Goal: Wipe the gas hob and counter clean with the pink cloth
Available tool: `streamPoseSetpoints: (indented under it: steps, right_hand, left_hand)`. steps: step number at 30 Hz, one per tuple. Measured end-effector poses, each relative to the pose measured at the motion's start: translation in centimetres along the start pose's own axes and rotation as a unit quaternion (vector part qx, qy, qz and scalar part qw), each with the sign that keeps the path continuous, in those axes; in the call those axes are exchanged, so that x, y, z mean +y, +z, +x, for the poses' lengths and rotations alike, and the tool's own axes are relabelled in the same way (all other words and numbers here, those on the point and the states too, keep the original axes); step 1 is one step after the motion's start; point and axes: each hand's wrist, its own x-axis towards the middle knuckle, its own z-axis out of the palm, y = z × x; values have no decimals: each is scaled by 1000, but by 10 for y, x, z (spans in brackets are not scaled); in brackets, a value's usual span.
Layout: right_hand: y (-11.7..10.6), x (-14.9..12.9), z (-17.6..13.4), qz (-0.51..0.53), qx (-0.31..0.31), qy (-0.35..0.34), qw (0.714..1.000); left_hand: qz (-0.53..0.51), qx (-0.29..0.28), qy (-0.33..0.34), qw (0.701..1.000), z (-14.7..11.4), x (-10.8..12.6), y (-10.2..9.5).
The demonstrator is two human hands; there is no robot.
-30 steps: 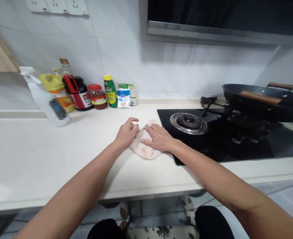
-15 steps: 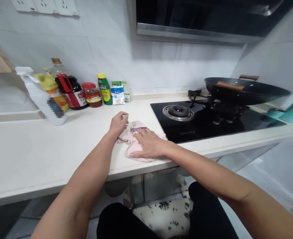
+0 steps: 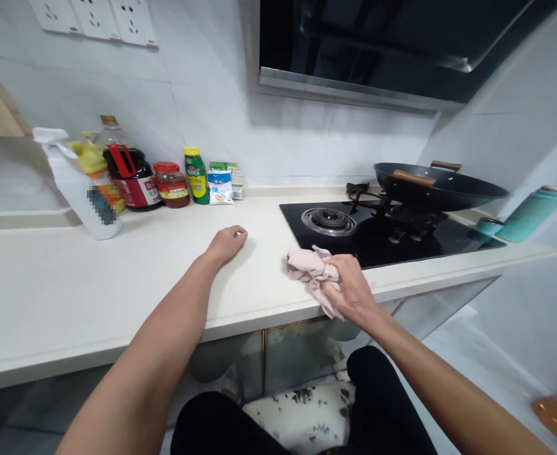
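A crumpled pale pink cloth [image 3: 312, 265] is bunched in my right hand [image 3: 352, 291], whose fingers are wrapped round its right side. The cloth lies at the front left corner of the black gas hob [image 3: 383, 234], and one end hangs down over the counter's front edge. My left hand [image 3: 228, 243] rests on the white countertop [image 3: 254, 278] left of the cloth, apart from it. Its fingers are curled in loosely and nothing shows in them.
A black wok [image 3: 442, 186] with wooden handles stands on the right burner. Along the wall are a white spray bottle [image 3: 77, 183], a red-lidded jar [image 3: 171, 185], a green squeeze bottle [image 3: 196, 177] and a small packet [image 3: 220, 188]. A range hood [image 3: 354, 57] hangs above.
My right hand has moved right and gathered up the cloth, which lay spread on the counter between both hands. My left hand stays near its place, clear of the cloth now.
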Motion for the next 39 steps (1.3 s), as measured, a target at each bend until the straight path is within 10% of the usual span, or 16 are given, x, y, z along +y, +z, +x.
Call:
streamPoseSetpoints:
  steps: [6, 15, 30, 39]
  right_hand:
    - [-5, 14, 2, -40, 164, 120, 978]
    - [6, 53, 59, -202, -194, 175, 944]
    - [58, 53, 129, -125, -277, 136, 943]
    - [39, 43, 107, -58, -265, 65, 960]
  left_hand:
    - [11, -10, 1, 1000, 0, -2, 1]
    - [36, -10, 9, 999, 1, 0, 1]
    - [107, -52, 13, 993, -6, 16, 12]
    - [155, -146, 131, 968, -106, 58, 14]
